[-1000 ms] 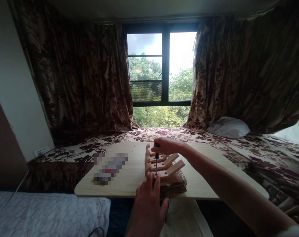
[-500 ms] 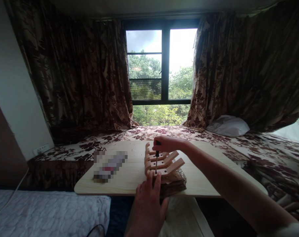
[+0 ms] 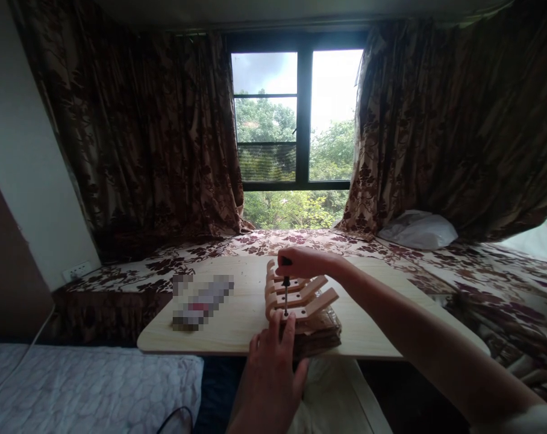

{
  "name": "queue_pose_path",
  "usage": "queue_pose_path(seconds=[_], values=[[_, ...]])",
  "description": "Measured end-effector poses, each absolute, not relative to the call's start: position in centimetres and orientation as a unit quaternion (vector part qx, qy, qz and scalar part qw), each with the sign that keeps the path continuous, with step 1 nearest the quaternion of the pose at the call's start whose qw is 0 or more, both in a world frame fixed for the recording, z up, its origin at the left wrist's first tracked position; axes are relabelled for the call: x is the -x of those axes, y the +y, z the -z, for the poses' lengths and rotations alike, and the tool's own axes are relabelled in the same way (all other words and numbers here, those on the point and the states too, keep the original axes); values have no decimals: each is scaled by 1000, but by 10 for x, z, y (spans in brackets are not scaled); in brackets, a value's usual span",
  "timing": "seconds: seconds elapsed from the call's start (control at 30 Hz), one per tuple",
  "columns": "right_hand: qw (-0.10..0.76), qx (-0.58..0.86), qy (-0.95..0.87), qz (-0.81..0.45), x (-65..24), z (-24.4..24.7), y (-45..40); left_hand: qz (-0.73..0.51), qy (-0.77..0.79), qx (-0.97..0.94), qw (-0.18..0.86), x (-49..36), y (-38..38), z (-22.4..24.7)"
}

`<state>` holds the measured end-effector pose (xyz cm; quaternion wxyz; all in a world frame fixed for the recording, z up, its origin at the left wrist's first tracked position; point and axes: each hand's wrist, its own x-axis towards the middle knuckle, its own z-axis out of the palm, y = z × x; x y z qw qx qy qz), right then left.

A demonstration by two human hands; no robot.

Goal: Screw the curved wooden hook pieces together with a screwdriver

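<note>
My right hand (image 3: 300, 263) is closed around the black handle of a screwdriver (image 3: 286, 295), which stands upright. Its tip meets a dark hole or screw in the nearest of several curved wooden pieces (image 3: 321, 303). These pieces lie in a row on a brown, plastic-wrapped stack (image 3: 321, 337) at the front of the wooden table (image 3: 228, 337). With fingers apart, my left hand (image 3: 273, 367) rests its fingertips on the near wooden piece, either side of the screwdriver tip, and grips nothing.
On the table's left lies a blurred-out item (image 3: 203, 302). Behind the table runs a ledge with flowered cloth (image 3: 142, 271), bearing a white bag (image 3: 418, 230) at right. A quilted pad (image 3: 93, 386) is at lower left.
My right hand has shifted very slightly on the screwdriver handle, its wrist a touch higher. My left hand stays in place on the wooden piece.
</note>
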<state>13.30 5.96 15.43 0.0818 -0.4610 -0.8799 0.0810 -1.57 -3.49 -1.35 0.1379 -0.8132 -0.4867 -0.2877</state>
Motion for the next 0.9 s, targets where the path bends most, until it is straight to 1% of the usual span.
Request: queue_pose_path(seconds=[0.17,0.43,0.7,0.9], values=[[81,490,-866,-67,-133,-151,63,286,-489,812,140,16,-33,14],[70,437,-894,-69,-135,-166,45,286,-487,814,137,16,-35,13],[103,496,-862,-35,-132,-153,55,284,-487,813,146,18,-31,18],[96,457,-883,-45,-135,-157,52,289,-486,812,147,18,-32,17]])
